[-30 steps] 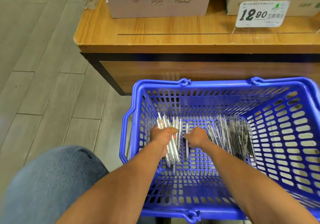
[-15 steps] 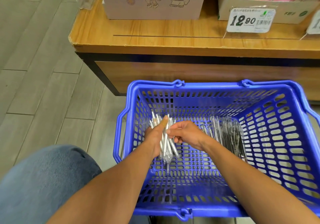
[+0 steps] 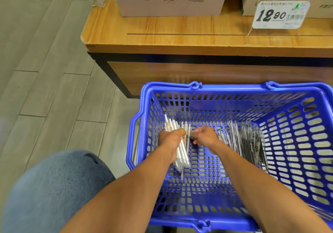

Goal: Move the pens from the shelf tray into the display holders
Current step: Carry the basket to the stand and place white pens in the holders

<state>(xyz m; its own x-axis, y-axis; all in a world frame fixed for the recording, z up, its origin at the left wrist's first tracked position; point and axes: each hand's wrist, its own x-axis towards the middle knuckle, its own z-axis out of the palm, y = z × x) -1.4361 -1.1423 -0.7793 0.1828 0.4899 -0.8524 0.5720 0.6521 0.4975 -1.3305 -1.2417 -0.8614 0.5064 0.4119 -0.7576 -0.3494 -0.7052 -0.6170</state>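
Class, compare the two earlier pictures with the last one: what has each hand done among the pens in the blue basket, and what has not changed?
The right hand, which came up beside the left half a second ago, has dropped back to the basket floor beside the bundle. The left hand grips the bundle of white pens throughout. The loose pens and blue basket have not moved.

Both bare forearms reach forward and down. The left hand is curled round a bundle of pens; the right hand, just beside it, has fingers bent downward, its grasp unclear.
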